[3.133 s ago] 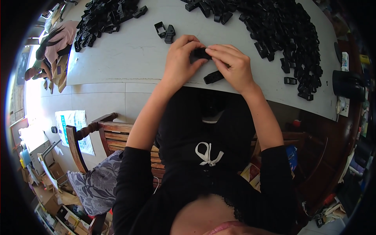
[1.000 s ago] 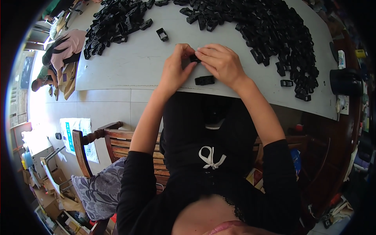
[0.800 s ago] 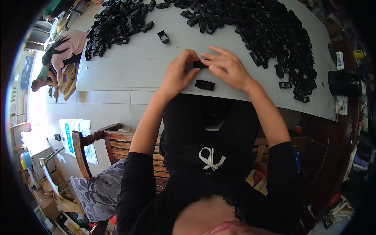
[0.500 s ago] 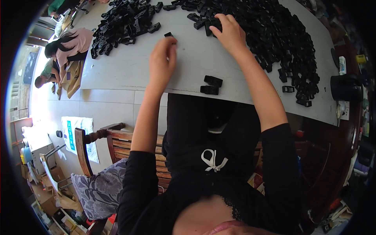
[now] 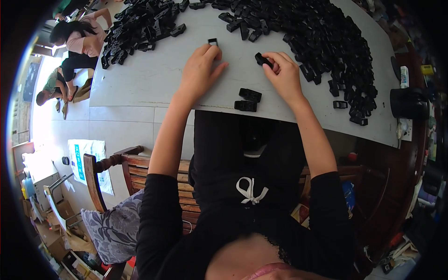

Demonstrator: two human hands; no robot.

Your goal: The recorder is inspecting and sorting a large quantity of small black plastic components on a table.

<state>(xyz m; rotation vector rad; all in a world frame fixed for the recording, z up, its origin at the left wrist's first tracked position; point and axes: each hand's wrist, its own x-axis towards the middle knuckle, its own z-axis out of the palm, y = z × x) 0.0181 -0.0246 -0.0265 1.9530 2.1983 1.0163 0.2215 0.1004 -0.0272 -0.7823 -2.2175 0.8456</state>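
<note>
My left hand [image 5: 200, 70] is above the table with its fingers curled over a small black plastic piece [image 5: 213, 41]. The piece sticks out past the fingertips, showing an open frame-like end. To its right, my right hand [image 5: 283, 74] pinches another black plastic piece [image 5: 262, 59] between thumb and fingers, just in front of the large pile. Two more black pieces [image 5: 250, 95] lie side by side at the table's near edge, between my forearms.
A large pile of black pieces [image 5: 326, 46] covers the table's right and far side; a smaller heap [image 5: 140, 30] lies far left. A black mug-like container [image 5: 409, 103] stands at the right. Two people are at the left, beyond the grey table [image 5: 140, 84]. A wooden bench [image 5: 140, 170] is behind me.
My right hand has come back from the large pile with a black piece in its fingers. The left hand has shifted slightly right along with its piece.
</note>
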